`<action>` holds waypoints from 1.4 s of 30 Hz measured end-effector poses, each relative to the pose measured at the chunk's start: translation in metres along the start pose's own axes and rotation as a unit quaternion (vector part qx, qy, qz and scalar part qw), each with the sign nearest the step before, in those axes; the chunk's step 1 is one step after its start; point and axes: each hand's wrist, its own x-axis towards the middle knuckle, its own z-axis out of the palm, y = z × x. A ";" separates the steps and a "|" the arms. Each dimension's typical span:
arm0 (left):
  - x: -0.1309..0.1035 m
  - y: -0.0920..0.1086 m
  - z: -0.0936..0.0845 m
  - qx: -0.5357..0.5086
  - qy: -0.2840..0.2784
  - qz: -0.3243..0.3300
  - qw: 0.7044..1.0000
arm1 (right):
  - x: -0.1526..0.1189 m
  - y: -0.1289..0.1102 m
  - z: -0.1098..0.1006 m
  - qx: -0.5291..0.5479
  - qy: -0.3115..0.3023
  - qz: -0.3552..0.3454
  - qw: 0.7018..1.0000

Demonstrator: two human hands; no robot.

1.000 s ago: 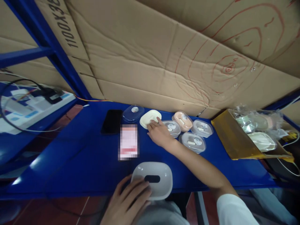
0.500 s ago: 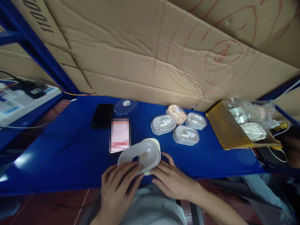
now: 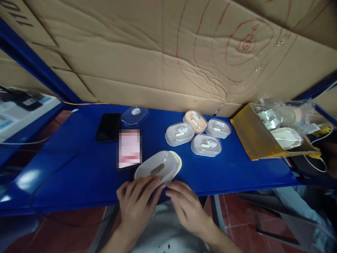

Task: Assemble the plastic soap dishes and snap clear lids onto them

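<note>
A pale grey oval soap dish (image 3: 164, 164) with a slot in its floor is tilted at the table's near edge. A cream-coloured piece (image 3: 177, 161) shows from under its right end. My left hand (image 3: 139, 195) grips the near side of the dish, fingers over the rim. With bent fingers, my right hand (image 3: 188, 205) pinches at the near right edge; its fingertips are partly hidden. Further back sit several lidded soap dishes, among them a peach one (image 3: 198, 123) and a grey one (image 3: 206, 145). A clear lid (image 3: 134, 116) with a round sticker lies at the back left.
Left of the dish are a phone with a blurred lit screen (image 3: 129, 147) and a black phone (image 3: 107, 127). At right, an open cardboard box (image 3: 249, 135) contains plastic-wrapped parts. Cardboard (image 3: 131, 52) walls off the back of the blue table (image 3: 86, 168). Someone's sleeve (image 3: 295, 203) shows at right.
The cream piece has shifted beneath the dish, and its slot now looks filled. My right hand has drawn back slightly, fingers now at the near edge. The camera view has shifted a little.
</note>
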 end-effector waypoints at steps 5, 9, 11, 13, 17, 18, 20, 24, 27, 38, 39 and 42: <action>0.004 0.007 0.010 0.000 -0.033 0.007 0.999 | 0.004 0.031 -0.036 -0.102 -0.025 0.078 0.991; -0.001 0.012 0.016 -0.003 -0.070 0.026 0.997 | 0.032 0.064 -0.052 -0.114 -0.139 0.059 0.982; -0.006 0.013 0.019 -0.014 -0.102 0.045 0.994 | 0.043 0.078 -0.053 -0.085 -0.156 0.049 0.983; -0.011 0.011 0.021 -0.028 -0.125 0.062 0.990 | 0.047 0.086 -0.050 -0.069 -0.159 0.053 0.984; -0.019 0.005 0.023 -0.020 -0.109 0.041 0.993 | 0.040 0.078 -0.052 -0.099 -0.153 0.054 0.982; -0.020 0.003 0.023 -0.018 -0.104 0.035 0.994 | 0.038 0.072 -0.055 -0.111 -0.156 0.048 0.980; -0.019 -0.001 0.022 -0.025 -0.105 0.033 0.994 | 0.042 0.061 -0.064 -0.128 -0.162 0.026 0.978; -0.016 -0.012 0.017 -0.060 -0.128 0.045 0.989 | 0.097 0.057 -0.061 -0.150 -0.164 -0.046 0.974; -0.015 -0.020 0.013 -0.089 -0.157 0.056 0.982 | 0.176 0.074 -0.022 -0.179 -0.213 -0.107 0.955; -0.027 -0.032 0.009 -0.159 -0.136 0.018 0.978 | 0.297 0.111 0.064 -0.241 -0.313 -0.072 0.916; -0.027 -0.032 0.009 -0.164 -0.133 0.010 0.977 | 0.297 0.114 0.060 -0.239 -0.320 -0.067 0.914; -0.027 -0.032 0.009 -0.186 -0.147 -0.027 0.971 | 0.308 0.121 0.051 -0.231 -0.341 -0.031 0.911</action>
